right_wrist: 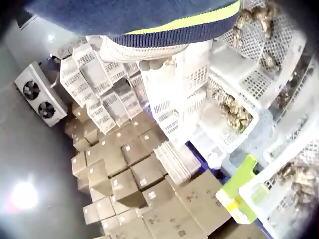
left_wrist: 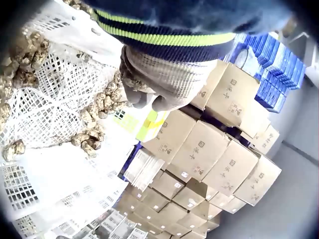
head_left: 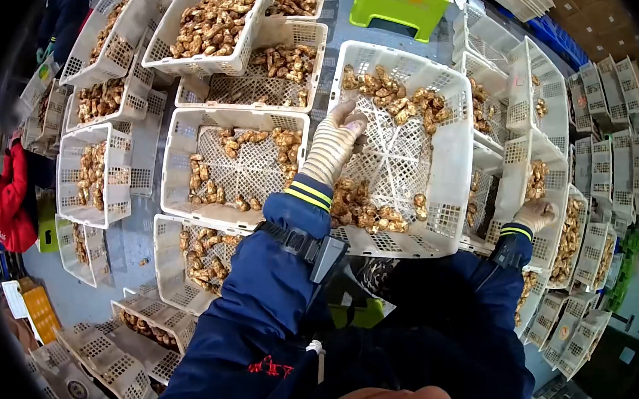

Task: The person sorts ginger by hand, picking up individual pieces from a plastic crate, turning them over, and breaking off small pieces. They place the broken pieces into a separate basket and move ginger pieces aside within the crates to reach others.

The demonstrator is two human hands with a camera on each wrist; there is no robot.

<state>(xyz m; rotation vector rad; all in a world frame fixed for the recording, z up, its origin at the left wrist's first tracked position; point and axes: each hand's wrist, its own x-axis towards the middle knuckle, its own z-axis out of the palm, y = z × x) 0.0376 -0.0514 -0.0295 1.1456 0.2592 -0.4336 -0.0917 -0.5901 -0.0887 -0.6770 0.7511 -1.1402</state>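
Observation:
My left hand (head_left: 336, 144), in a dirty striped knit glove, hovers over the left wall of a white perforated crate (head_left: 446, 164). Its fingers bend loosely, and no object shows between them; in the left wrist view the gloved fingers (left_wrist: 142, 97) hang above the crate side. Brown-and-white mushrooms (head_left: 367, 211) lie along the front of this crate, with more mushrooms (head_left: 395, 93) at its back. At the right, my gloved right hand (head_left: 534, 215) is over a stacked crate of mushrooms (head_left: 568, 234). The sleeve hides most of it in the right wrist view; its grasp I cannot tell.
Left of the middle crate stands another white crate (head_left: 171, 161) with scattered mushrooms. A fuller crate (head_left: 164, 30) is stacked behind it. A green stool (head_left: 394, 10) stands at the back. Cardboard boxes (left_wrist: 202, 149) are piled beyond. A person in red (head_left: 12, 198) is at far left.

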